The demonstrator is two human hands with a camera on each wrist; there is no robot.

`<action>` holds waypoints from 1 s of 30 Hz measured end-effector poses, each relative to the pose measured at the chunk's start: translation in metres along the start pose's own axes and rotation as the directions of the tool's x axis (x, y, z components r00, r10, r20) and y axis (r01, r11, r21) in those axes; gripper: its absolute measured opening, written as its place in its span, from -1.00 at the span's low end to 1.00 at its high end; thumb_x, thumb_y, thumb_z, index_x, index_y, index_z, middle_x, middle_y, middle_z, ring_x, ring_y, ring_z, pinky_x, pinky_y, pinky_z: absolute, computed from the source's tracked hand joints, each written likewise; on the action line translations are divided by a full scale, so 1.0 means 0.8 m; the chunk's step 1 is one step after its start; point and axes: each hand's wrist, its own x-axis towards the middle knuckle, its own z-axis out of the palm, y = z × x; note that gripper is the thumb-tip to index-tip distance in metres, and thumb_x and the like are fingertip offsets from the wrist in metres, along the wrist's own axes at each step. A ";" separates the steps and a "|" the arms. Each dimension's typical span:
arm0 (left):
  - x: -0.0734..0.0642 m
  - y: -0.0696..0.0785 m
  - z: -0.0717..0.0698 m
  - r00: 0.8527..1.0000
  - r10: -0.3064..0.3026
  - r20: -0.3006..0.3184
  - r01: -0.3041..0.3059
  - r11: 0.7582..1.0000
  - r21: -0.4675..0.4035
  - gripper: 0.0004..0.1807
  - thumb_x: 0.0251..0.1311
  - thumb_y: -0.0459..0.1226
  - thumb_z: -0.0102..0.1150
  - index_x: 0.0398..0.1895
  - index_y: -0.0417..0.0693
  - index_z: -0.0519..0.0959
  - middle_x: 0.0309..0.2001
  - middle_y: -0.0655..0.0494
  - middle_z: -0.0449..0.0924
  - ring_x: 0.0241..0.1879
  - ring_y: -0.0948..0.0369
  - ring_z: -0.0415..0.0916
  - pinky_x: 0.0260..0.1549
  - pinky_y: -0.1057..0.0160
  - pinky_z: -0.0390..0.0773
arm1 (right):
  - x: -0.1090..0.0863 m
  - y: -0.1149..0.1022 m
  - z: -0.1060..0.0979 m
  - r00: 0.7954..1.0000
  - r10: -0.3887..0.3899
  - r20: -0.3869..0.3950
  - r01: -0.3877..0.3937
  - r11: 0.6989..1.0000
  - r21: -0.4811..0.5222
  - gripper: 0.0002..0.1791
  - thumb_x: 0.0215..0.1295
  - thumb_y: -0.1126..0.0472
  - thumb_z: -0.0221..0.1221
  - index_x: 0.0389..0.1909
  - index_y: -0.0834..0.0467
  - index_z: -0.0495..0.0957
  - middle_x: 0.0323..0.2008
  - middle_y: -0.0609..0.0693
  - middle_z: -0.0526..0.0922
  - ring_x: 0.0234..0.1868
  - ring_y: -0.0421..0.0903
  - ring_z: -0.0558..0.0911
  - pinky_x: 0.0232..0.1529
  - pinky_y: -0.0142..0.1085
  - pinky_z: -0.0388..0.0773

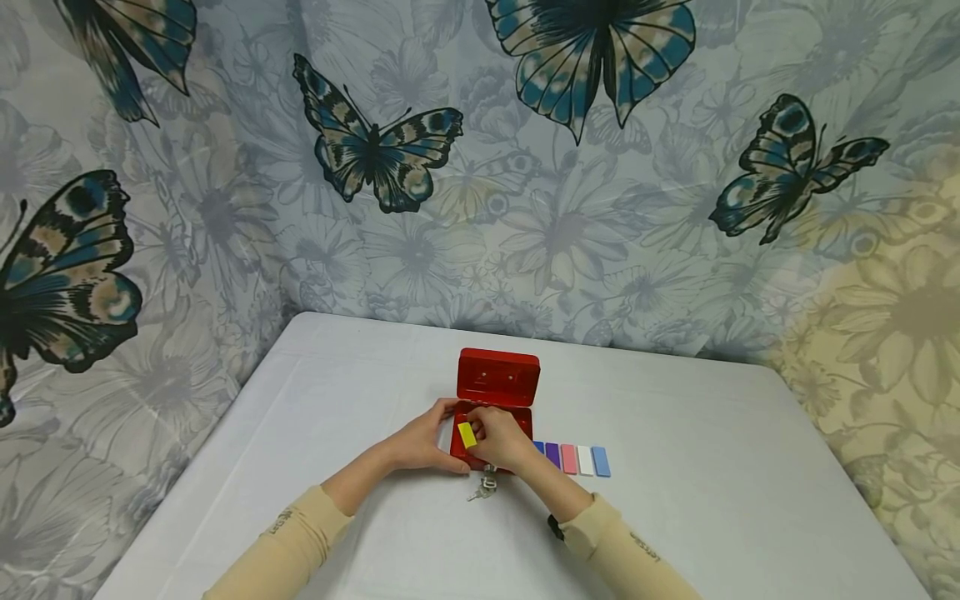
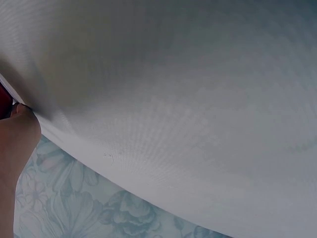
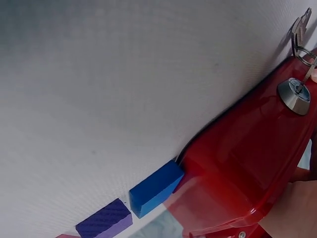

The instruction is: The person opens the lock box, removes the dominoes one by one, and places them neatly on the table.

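Note:
A small red metal cash box stands on the table with its lid raised. My left hand grips the box's left side, thumb by the front corner and fingers toward the back. Between the fingers of my right hand is a yellow block, tilted over the open box. The right hand hides much of the box's inside. A silver lock sits on the front wall, and its keys hang there on a ring.
To the right of the box runs a row of blocks: blue, purple, pink, white and light blue. A white cloth covers the table. Butterfly-patterned fabric hangs behind it.

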 end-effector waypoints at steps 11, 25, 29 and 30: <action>0.001 -0.002 0.000 1.000 0.015 0.006 -0.015 1.000 0.003 0.09 -0.13 -0.02 0.55 0.43 0.01 0.08 0.40 0.07 0.22 0.39 0.11 0.16 0.34 -0.04 0.20 | 0.003 -0.002 0.001 1.000 -0.004 0.014 0.004 1.000 -0.018 -0.50 -0.01 0.30 0.45 0.00 0.33 0.56 -0.32 0.02 0.59 -0.28 -0.09 0.49 -0.16 -0.23 0.61; 0.000 0.001 0.000 1.000 0.005 0.008 -0.005 1.000 -0.010 0.08 -0.12 -0.05 0.55 0.43 0.00 0.08 0.41 0.06 0.20 0.40 0.09 0.14 0.33 -0.06 0.21 | 0.001 -0.002 0.001 1.000 -0.022 0.002 0.022 1.000 -0.014 -0.57 0.01 0.31 0.45 -0.07 0.31 0.59 -0.38 -0.01 0.55 -0.32 -0.10 0.47 -0.21 -0.28 0.58; 0.000 0.001 0.000 1.000 0.002 0.009 -0.002 1.000 -0.003 0.08 -0.12 -0.04 0.54 0.43 0.00 0.07 0.42 0.06 0.19 0.40 0.09 0.13 0.34 -0.05 0.21 | 0.000 -0.001 -0.002 0.999 -0.042 0.005 0.042 0.999 -0.012 -0.57 0.01 0.30 0.45 -0.08 0.31 0.59 -0.38 -0.01 0.55 -0.31 -0.10 0.47 -0.23 -0.30 0.57; 0.000 0.001 0.000 1.000 0.002 0.008 -0.002 1.000 -0.003 0.08 -0.11 -0.04 0.54 0.43 0.00 0.07 0.41 0.06 0.20 0.40 0.09 0.13 0.33 -0.06 0.21 | 0.000 -0.001 -0.003 0.999 -0.045 0.005 0.045 0.999 -0.013 -0.57 0.01 0.29 0.45 -0.07 0.31 0.59 -0.37 0.00 0.55 -0.31 -0.10 0.47 -0.23 -0.30 0.57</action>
